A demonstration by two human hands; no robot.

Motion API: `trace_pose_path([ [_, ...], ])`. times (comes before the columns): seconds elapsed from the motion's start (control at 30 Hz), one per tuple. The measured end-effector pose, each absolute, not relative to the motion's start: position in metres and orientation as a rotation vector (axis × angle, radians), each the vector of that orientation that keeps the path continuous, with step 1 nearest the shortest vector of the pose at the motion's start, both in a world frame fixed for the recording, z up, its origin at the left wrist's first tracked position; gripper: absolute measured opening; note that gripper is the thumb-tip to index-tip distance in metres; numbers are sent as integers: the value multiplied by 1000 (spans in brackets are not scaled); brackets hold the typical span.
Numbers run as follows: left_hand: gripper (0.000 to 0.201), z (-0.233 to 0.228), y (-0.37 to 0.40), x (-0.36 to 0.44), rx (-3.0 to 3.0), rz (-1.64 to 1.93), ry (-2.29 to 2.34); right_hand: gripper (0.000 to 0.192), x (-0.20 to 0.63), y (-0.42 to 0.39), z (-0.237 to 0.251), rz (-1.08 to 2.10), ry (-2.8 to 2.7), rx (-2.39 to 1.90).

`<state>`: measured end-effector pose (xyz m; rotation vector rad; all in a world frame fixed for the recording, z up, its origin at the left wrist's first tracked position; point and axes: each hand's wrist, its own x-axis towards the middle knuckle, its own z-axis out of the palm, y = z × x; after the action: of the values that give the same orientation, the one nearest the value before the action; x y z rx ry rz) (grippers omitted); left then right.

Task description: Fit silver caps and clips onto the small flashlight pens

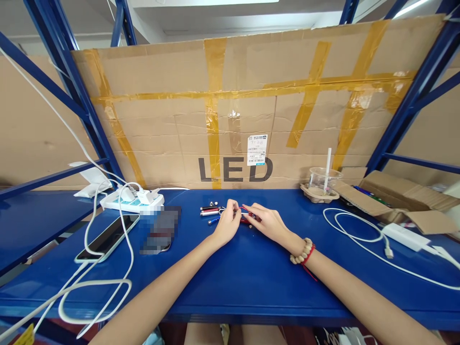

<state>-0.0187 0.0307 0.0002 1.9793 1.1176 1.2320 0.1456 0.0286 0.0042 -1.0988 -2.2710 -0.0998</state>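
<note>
We take the LED lettering (235, 169) on the cardboard wall as our landmark; just below it, on the blue bench (230, 282), our left hand (227, 224) and right hand (268, 221) meet, fingertips pinched narrowly on a small red pen-like piece (247, 211) held between them; its exact shape is too small to tell. To do this well, we judge that both wrists should rest on the bench, the piece kept low and gripped close to where the hands meet, so nothing slips or rolls. Counting: about three small cylindrical pieces (210, 211) lie left of our hands, below the L, though the heap is hard to separate; one phone (108, 237) and one power strip (132, 201) far left of the lettering; one plastic cup (324, 179) to its right; one white adapter (405, 236) beyond that.
</note>
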Motion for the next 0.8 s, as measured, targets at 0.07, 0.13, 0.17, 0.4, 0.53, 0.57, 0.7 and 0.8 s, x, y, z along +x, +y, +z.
trace_pose_path([
  [0.07, 5, 1, 30, -18, 1968, 1244, 1107, 35, 145, 29, 4, -121, -2254, -1116],
  [0.13, 8, 2, 30, -18, 1957, 1228, 1094, 34, 145, 29, 5, -135, -2241, -1127],
  [0.17, 9, 2, 30, -18, 1952, 1215, 1089, 34, 144, 28, 5, -138, -2236, -1130],
  [0.4, 9, 1, 31, -20, 1972, 1195, 1076, 32, 144, 27, 7, -162, -2223, -1101],
  [0.53, 10, 3, 31, -20, 1965, 1221, 1088, 32, 143, 27, 7, -170, -2195, -1093],
  [0.57, 10, 4, 30, -19, 1949, 1234, 1089, 32, 143, 27, 7, -157, -2189, -1090],
  [0.7, 13, 7, 29, -19, 1919, 1274, 1081, 30, 144, 28, 7, -42, -2171, -1050],
  [0.8, 17, 7, 27, -20, 1950, 1275, 1086, 31, 145, 30, 6, 88, -2150, -1014],
])
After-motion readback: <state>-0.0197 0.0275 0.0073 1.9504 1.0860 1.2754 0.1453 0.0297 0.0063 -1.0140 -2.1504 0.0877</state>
